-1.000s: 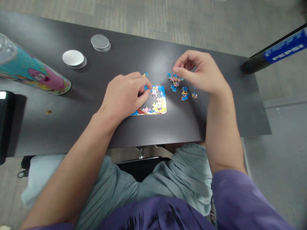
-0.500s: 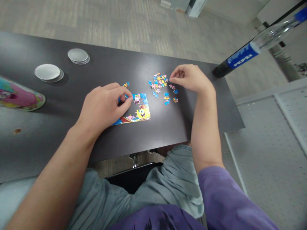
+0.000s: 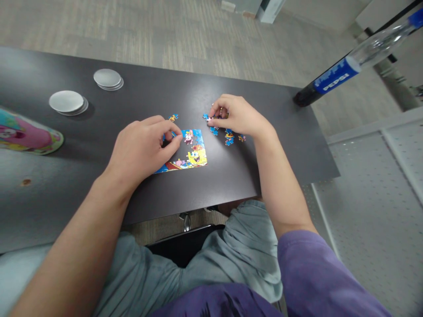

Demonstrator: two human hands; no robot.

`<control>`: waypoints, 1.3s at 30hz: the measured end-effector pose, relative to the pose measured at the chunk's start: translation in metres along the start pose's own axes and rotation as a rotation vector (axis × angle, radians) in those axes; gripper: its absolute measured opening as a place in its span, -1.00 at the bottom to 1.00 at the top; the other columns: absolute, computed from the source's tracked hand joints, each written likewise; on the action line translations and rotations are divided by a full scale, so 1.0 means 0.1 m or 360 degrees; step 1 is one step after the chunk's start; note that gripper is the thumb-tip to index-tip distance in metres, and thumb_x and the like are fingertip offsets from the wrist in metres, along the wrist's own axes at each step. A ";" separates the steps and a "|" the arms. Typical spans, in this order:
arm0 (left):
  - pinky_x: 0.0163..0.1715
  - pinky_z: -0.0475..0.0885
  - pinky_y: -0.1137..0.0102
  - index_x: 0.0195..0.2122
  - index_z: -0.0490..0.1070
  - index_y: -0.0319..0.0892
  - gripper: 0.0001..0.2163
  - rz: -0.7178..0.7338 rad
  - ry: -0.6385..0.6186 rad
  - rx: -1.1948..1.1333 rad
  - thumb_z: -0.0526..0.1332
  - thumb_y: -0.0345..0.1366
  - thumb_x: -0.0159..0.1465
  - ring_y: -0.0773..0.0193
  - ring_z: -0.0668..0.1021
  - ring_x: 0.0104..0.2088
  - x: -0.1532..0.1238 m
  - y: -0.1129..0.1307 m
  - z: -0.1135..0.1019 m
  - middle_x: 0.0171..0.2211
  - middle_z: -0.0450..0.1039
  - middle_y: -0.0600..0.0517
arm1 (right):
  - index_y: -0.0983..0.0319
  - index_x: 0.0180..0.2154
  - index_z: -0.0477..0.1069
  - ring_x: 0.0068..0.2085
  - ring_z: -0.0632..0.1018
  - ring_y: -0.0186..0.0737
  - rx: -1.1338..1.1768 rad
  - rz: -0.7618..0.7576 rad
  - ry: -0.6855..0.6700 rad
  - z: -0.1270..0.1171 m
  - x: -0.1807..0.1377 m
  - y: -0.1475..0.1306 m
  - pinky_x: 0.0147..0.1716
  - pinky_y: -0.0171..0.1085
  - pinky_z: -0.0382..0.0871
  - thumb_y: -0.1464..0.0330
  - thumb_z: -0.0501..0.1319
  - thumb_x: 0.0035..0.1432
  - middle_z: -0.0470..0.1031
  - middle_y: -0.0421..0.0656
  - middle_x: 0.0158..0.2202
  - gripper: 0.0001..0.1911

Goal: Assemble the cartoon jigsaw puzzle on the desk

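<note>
One change: right hand shifted onto loose pieces, fingers curled narrow, grip indeterminable; left hand fingers pinching puzzle edge.

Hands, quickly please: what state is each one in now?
Left hand: fingers pinched at the puzzle edge; hold cannot be told.
Right hand: fingers curled on loose pieces; hold cannot be told.

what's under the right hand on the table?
Loose puzzle pieces stick out from under the right hand at its near and left edges, on the dark table. The hand covers the rest; whether its fingertips grip one cannot be seen.
</note>
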State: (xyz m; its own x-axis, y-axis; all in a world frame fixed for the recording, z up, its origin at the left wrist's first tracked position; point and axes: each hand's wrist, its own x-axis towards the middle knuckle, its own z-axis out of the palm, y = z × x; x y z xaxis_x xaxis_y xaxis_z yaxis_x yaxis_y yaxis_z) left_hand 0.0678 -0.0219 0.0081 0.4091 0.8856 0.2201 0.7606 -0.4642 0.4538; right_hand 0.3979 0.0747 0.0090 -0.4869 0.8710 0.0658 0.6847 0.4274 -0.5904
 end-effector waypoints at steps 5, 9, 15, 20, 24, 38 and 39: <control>-0.23 0.44 0.11 0.00 0.79 0.05 -0.74 -0.0013 -0.0004 0.0021 0.26 -0.13 0.69 0.05 0.66 -0.24 0.00 0.01 -0.01 -0.13 0.73 -0.02 | 0.06 -0.19 0.67 -0.17 0.62 -0.05 0.0193 -0.0006 -0.0033 -0.05 -0.04 -0.03 -0.02 0.00 0.51 0.28 0.70 0.36 0.77 -0.20 -0.24 -0.76; -0.21 0.51 0.11 0.03 0.83 0.05 -0.73 -0.0029 -0.0011 0.0041 0.27 -0.14 0.68 0.01 0.71 -0.20 0.00 0.00 -0.01 -0.11 0.75 -0.04 | 0.02 -0.13 0.73 -0.18 0.70 -0.01 0.0361 -0.0039 -0.0073 -0.06 -0.07 -0.11 -0.04 0.00 0.65 0.11 0.68 0.40 0.81 -0.17 -0.21 -0.76; -0.11 0.58 0.12 0.20 0.75 0.06 -0.77 0.0028 0.0037 -0.0092 0.39 -0.11 0.62 0.04 0.72 -0.17 -0.01 -0.01 0.02 -0.05 0.79 0.00 | 0.16 -0.05 0.73 -0.15 0.76 -0.08 0.0725 -0.0261 -0.0178 0.12 -0.04 -0.29 -0.06 -0.12 0.67 0.09 0.69 0.39 0.86 -0.11 -0.17 -0.65; -0.02 0.58 0.12 0.28 0.63 0.06 -0.69 0.0013 -0.0004 -0.0091 0.46 -0.05 0.59 0.05 0.72 -0.12 0.00 0.07 -0.01 0.04 0.77 -0.01 | 0.11 -0.05 0.70 -0.08 0.82 -0.03 0.0969 -0.0187 -0.0265 0.34 -0.03 -0.52 -0.02 -0.10 0.76 -0.08 0.79 0.34 0.86 -0.10 -0.13 -0.48; 0.08 0.59 0.09 0.20 0.64 0.06 -0.77 -0.0038 -0.0004 -0.0099 0.32 0.00 0.67 0.08 0.69 -0.05 0.00 0.14 -0.10 0.05 0.74 0.01 | 0.09 -0.06 0.65 -0.08 0.85 0.01 0.1137 -0.0137 -0.0297 0.38 -0.04 -0.63 0.01 -0.04 0.80 -0.20 0.81 0.32 0.85 -0.10 -0.15 -0.37; -0.13 0.48 0.11 0.07 0.81 0.02 -0.89 0.0236 0.0372 -0.0277 0.53 -0.21 0.56 0.19 0.61 -0.23 -0.01 -0.04 0.06 -0.12 0.68 0.08 | 0.02 -0.03 0.71 -0.07 0.81 0.05 0.1017 -0.0106 0.0033 0.16 -0.03 -0.41 -0.08 -0.07 0.73 -0.43 0.79 0.22 0.87 -0.12 -0.12 -0.23; -0.12 0.48 0.11 0.07 0.81 0.02 -0.89 0.0221 0.0352 -0.0263 0.52 -0.20 0.58 0.19 0.61 -0.24 -0.02 -0.04 0.06 -0.11 0.68 0.08 | 0.01 -0.05 0.71 -0.08 0.80 0.03 0.0970 -0.0100 0.0146 0.12 -0.02 -0.34 -0.10 -0.06 0.69 -0.43 0.79 0.20 0.87 -0.12 -0.11 -0.24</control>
State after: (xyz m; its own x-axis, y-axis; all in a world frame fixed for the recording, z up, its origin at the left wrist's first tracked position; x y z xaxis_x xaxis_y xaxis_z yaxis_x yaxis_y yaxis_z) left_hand 0.0668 -0.0214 0.0009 0.3700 0.8048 0.4641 0.6053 -0.5878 0.5367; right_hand 0.3695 0.0561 0.0195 -0.4490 0.8775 0.1685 0.2101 0.2870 -0.9346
